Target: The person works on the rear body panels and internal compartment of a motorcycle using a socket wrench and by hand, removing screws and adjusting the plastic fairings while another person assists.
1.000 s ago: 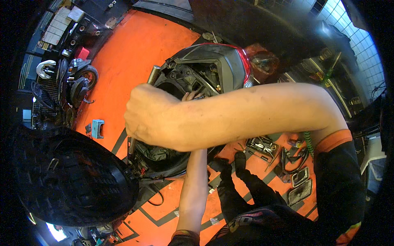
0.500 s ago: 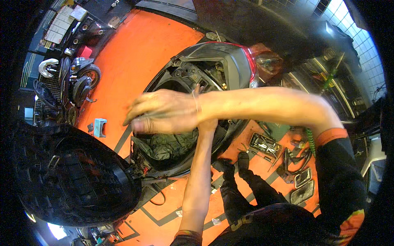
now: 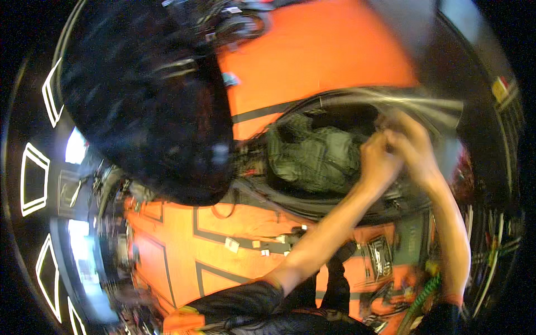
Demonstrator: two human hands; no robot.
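Both hands meet at the rear end of a scooter's open under-seat compartment (image 3: 285,195). My left hand (image 3: 381,159) is closed, its fingers curled in. Right against it, my right hand (image 3: 410,131) also has its fingers bent and drawn together. Whatever they grip is hidden by the hands and smeared by motion. In front of the left hand, a crumpled dark green bundle (image 3: 318,159), perhaps fabric, fills much of the compartment. The black seat (image 3: 151,106) stands raised at the left.
A tool tray (image 3: 379,257) lies on the orange floor (image 3: 324,50) near my feet, close to a green coiled hose (image 3: 424,293). Small pale scraps (image 3: 232,244) are scattered on the floor. Another wheel (image 3: 240,25) shows at the far top. Much is blurred.
My view has swung, shifting the scooter to the right. My right hand, earlier stretched across above my left arm with fingers extended, is now drawn back beside the left hand, fingers bent.
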